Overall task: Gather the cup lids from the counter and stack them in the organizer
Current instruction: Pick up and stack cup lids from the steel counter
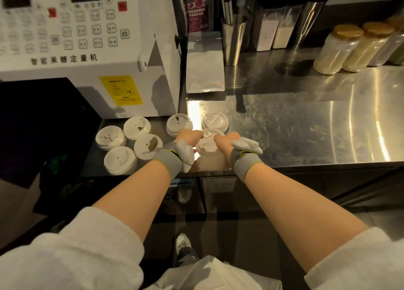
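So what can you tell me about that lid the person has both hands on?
The lid is a round, white, plastic-looking cup lid with a raised rim and a small squarish flap near its far edge. It sits near the front edge of the steel counter, apparently atop a pale stack or cup that is partly hidden. The left hand pinches its left side and the right hand its right. Another lid lies just behind it.

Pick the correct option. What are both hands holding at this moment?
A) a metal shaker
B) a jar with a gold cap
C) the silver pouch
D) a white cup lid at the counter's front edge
D: the left hand and right hand grip one white cup lid between them.
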The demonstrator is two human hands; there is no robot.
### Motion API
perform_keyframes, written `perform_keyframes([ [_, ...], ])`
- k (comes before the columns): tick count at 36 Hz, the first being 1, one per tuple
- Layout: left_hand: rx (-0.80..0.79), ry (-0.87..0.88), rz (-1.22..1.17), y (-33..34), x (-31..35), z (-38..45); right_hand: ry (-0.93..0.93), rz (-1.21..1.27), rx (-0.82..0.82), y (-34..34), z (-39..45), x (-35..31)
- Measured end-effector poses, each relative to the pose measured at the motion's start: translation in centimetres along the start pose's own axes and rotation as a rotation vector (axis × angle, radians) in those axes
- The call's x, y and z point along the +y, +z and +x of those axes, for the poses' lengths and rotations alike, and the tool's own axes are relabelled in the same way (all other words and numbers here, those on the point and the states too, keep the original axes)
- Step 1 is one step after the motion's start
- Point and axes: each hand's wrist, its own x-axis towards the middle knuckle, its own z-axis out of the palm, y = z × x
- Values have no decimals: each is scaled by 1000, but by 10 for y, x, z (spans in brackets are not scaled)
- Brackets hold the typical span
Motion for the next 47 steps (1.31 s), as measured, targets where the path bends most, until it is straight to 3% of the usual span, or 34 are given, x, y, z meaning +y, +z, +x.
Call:
perform_keyframes([
  [10,-31,106,-35,-1,24,1,-94,-61,24,-18,3,-29],
  [19,-16,188,-88,0,60,33,-68,-31,2,-28,36,-54],
  [25,-25,102,-96,9,64,55,-20,-75,32,-24,59,-56],
  [34,-64,112,10,21,56,82,42,-137,43,-21,88,-38],
  [47,-73,76,29,26,47,100,78,25,37,-11,118,-22],
])
